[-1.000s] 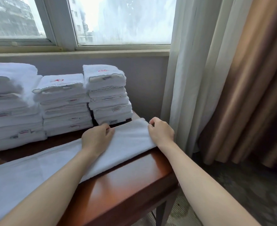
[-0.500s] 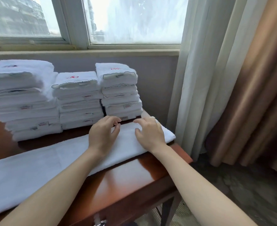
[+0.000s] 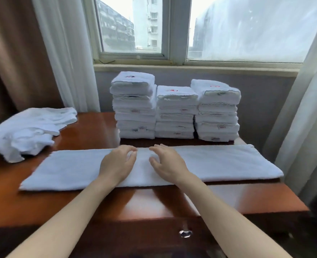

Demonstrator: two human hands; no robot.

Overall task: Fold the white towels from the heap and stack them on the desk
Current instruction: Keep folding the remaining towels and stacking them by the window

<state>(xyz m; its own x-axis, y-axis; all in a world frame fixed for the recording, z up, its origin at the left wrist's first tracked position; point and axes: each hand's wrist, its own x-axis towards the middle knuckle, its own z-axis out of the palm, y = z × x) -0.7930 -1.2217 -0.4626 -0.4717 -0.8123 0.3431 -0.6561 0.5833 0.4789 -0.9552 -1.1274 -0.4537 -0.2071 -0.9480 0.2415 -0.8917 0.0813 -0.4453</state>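
Desk [image 3: 90, 207] holds the towel [image 3: 228, 162]; left hand [image 3: 117, 164], right hand [image 3: 168, 162] (each grip spread) moved to its middle

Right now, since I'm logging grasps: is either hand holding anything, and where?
Nothing gripped: the left hand and right hand rest on the middle of the long towel.

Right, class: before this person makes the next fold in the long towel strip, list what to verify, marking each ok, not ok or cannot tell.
1. Towel strip lies flat along the desk: ok.
2. Left hand and right hand rest near its middle: ok.
3. Strip apart from the heap: ok.
4. Three stacks upright behind it: ok.
5. Hidden layers' edges aligned: cannot tell.
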